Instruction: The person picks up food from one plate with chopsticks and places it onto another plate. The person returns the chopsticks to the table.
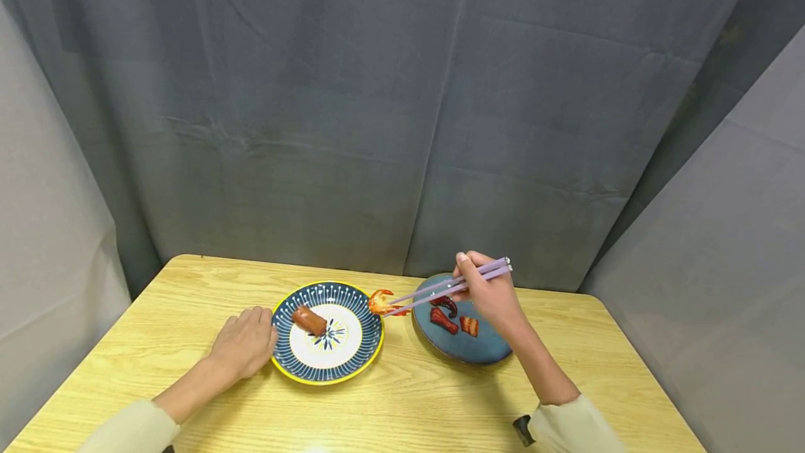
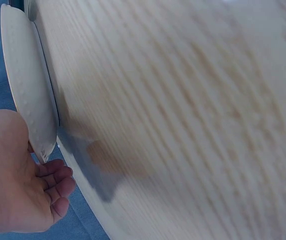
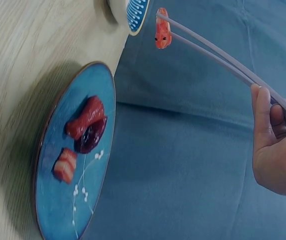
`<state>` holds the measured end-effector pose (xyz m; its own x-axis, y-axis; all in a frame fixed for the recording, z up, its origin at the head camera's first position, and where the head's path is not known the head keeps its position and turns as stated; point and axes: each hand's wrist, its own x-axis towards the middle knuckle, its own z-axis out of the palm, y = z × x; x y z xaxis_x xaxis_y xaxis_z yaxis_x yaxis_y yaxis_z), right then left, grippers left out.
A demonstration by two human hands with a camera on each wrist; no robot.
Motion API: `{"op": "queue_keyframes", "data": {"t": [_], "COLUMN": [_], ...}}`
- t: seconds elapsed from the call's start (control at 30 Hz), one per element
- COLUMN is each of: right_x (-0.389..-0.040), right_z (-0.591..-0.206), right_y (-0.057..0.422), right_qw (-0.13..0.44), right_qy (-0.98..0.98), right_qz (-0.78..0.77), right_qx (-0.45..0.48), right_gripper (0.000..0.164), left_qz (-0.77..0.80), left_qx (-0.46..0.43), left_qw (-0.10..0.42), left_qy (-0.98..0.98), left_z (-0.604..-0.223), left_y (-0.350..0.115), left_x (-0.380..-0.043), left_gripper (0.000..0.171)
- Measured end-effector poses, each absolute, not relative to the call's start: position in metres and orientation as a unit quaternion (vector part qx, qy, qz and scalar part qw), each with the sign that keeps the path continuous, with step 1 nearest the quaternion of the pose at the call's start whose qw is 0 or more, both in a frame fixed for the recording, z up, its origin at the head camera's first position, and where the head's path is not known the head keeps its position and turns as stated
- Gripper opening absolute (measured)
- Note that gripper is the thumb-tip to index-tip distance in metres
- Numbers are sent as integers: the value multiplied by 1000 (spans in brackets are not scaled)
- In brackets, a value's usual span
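Observation:
My left hand (image 1: 244, 342) holds the left rim of a patterned plate (image 1: 327, 373) with a yellow edge. In the left wrist view its fingers (image 2: 58, 186) curl beneath the rim of that plate (image 2: 30, 75). On the plate lies a brown sausage-like piece (image 1: 309, 321). My right hand (image 1: 487, 293) grips a pair of purple chopsticks (image 1: 434, 292). Between their tips is a red-orange, shrimp-like piece of food (image 3: 163, 30), raised over the patterned plate's right rim. A blue plate (image 1: 468, 354) sits below the right hand.
The blue plate bears a red drumstick-shaped piece (image 3: 85, 117), a dark red curved piece (image 3: 91, 135) and a striped meat-like piece (image 3: 65, 165). Both plates stand on a wooden table (image 1: 402, 411). A grey curtain (image 1: 314, 124) hangs behind, and pale cloth panels (image 1: 711, 264) stand at the sides.

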<state>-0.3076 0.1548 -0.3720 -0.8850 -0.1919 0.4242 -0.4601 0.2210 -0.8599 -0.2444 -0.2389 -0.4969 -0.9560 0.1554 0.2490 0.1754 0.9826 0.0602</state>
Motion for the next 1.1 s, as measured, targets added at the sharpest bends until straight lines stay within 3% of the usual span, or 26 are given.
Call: {"op": "queue_keyframes", "data": {"t": [1.1], "right_x": [-314], "right_z": [-371], "right_y": [212], "right_qw": [146], "right_qy": [-799], "right_qz": [562], "right_qx": [159], "right_gripper": [36], "left_qz": [-56], "left_qx": [-87], "left_qw": [146], "left_qy": [-984], "left_z": [-499], "left_y": [-240], "left_x": [-246], "left_gripper": [15]}}
